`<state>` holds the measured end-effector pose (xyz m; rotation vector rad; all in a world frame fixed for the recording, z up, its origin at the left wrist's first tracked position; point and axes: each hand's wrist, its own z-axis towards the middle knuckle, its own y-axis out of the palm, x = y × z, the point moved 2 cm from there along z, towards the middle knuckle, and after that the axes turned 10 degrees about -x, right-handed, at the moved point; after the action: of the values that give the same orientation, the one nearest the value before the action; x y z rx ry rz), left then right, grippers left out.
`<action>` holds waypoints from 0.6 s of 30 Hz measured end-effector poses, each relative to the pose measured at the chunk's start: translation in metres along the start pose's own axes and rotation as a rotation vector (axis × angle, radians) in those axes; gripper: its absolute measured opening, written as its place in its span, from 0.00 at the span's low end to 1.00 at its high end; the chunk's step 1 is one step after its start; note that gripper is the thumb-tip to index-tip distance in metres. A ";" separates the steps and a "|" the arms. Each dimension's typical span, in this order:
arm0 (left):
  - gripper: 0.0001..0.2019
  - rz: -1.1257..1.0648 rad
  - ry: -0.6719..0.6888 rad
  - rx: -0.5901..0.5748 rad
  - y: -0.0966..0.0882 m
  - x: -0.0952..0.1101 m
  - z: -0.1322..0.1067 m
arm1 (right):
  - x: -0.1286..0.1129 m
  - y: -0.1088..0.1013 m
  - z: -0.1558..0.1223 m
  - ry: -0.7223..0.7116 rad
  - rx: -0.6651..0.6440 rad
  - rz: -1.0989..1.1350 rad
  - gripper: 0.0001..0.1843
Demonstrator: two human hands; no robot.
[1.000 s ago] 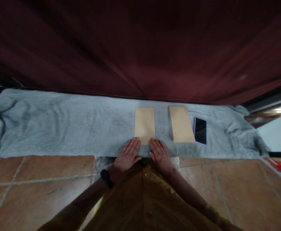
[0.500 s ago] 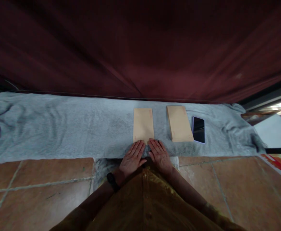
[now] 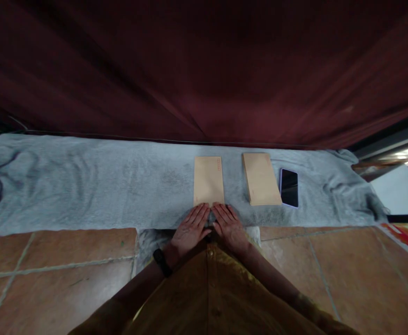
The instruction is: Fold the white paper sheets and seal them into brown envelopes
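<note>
A tan paper envelope (image 3: pixel 208 179) with small red print lies flat on the grey cloth, straight ahead of me. My left hand (image 3: pixel 191 228) rests at its near edge, fingers stretched out flat and fingertips on the paper. Beside it, my right hand (image 3: pixel 230 228) lies the same way, with its fingertips at the envelope's near right corner. Both hands are open, and their fingertips cover part of the near edge. To the right sits a stack of similar tan envelopes (image 3: pixel 262 179), slightly turned.
A phone (image 3: pixel 289 187) in a purple case lies right of the stack. The grey cloth (image 3: pixel 137 186) covers a long narrow surface. Behind it hangs a dark red curtain (image 3: pixel 204 83). Tiled floor (image 3: pixel 78 279) shows below, and a white sheet (image 3: pixel 399 188) is at far right.
My right hand has shifted slightly left, closer to my left hand. The envelope, the stack and the phone lie as before.
</note>
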<state>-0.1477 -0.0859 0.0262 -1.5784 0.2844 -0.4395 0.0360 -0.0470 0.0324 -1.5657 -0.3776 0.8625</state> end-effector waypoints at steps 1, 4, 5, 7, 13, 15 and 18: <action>0.34 -0.002 0.003 0.007 0.000 0.000 0.000 | 0.002 0.000 -0.002 0.001 0.001 -0.002 0.28; 0.35 -0.012 -0.004 0.024 -0.002 -0.002 -0.003 | 0.007 0.000 -0.007 0.004 0.005 -0.001 0.29; 0.35 -0.014 -0.011 0.026 -0.003 -0.003 -0.004 | 0.009 0.000 -0.008 0.008 0.007 0.000 0.29; 0.35 -0.014 -0.025 0.023 -0.005 -0.006 -0.007 | 0.010 0.000 -0.010 0.018 0.011 0.003 0.29; 0.35 0.015 -0.030 0.003 -0.009 -0.013 -0.014 | 0.012 0.000 -0.013 0.036 0.016 0.014 0.30; 0.35 0.019 -0.043 -0.001 -0.010 -0.014 -0.015 | 0.012 0.000 -0.013 0.036 0.017 0.012 0.30; 0.34 0.011 -0.055 -0.008 -0.011 -0.015 -0.017 | 0.012 -0.003 -0.015 0.043 0.015 0.009 0.29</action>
<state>-0.1695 -0.0940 0.0355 -1.5938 0.2530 -0.3863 0.0551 -0.0492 0.0314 -1.5704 -0.3325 0.8352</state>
